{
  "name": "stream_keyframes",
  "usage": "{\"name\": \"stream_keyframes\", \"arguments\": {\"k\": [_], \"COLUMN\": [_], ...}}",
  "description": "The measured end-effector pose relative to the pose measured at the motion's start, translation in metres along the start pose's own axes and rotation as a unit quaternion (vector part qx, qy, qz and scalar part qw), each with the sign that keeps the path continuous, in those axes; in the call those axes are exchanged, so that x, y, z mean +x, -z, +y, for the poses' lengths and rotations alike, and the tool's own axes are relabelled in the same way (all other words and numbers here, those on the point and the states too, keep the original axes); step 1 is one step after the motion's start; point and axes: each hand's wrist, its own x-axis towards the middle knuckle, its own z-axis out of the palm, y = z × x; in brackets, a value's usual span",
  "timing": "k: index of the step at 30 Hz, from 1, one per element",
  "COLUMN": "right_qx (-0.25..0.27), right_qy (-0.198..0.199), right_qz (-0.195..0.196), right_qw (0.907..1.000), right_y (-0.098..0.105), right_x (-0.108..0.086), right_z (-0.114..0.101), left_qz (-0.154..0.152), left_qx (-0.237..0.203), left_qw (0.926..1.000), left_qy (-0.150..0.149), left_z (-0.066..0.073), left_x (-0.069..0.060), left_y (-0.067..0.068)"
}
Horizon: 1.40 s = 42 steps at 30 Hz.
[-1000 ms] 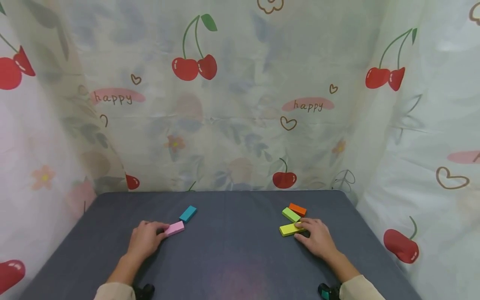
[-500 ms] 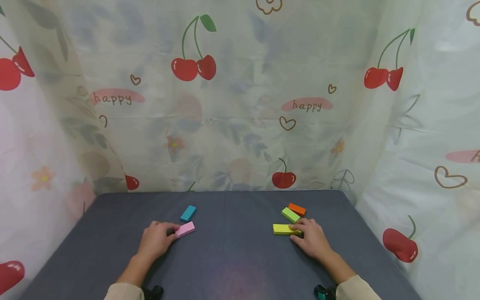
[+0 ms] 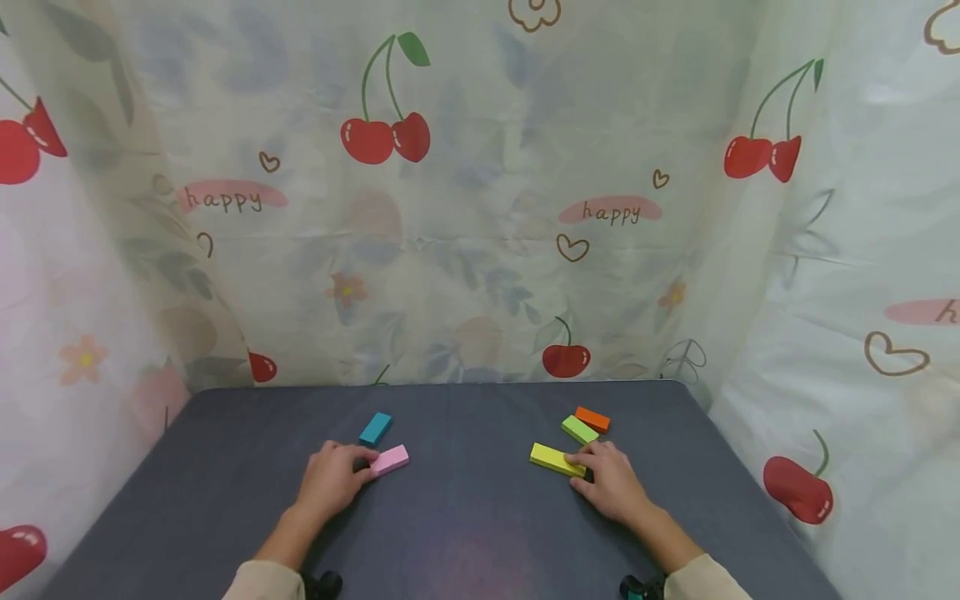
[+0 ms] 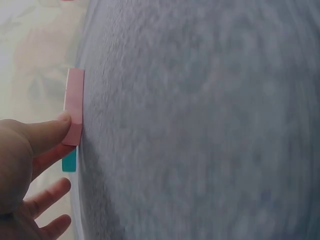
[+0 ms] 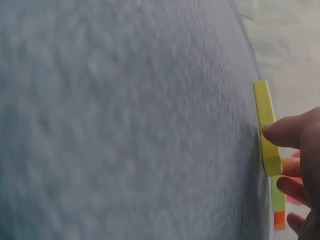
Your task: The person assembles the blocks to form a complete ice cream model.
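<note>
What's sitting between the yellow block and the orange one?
The lime-green block lies between the yellow block and the orange block; the head view shows it, and so does the right wrist view.

Pink block [image 3: 392, 460], yellow block [image 3: 551, 457]

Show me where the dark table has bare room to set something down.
The table is bare between the pink block in the left hand and the yellow block in the right hand, also farther back between the blue block and green block. It is crowded by the right hand, where the yellow block, green block and orange block bunch up.
</note>
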Motion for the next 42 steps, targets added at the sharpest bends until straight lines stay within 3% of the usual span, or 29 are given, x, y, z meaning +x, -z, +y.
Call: {"name": "stream_keyframes", "arguments": {"k": [14, 24, 42], "right_qx": [-0.017, -0.009, 0.010], "right_qy": [0.040, 0.075, 0.108], "right_qz": [-0.037, -0.018, -0.049], "right_qw": [0.9984, 0.9970, 0.9929], "right_y": [-0.006, -0.011, -0.020], "right_x": [0.002, -0.003, -0.002], "right_z": [-0.024, -0.039, -0.076], "left_qz": [0.009, 0.019, 0.036], "left_qx": [-0.011, -0.006, -0.028], "left_qw": [0.9994, 0.9983, 0.9960], "left_qy": [-0.031, -0.055, -0.077], "left_z": [0.021, 0.040, 0.065], "left_x": [0.006, 0.011, 0.016], "left_y": [-0.013, -0.020, -0.037]}}
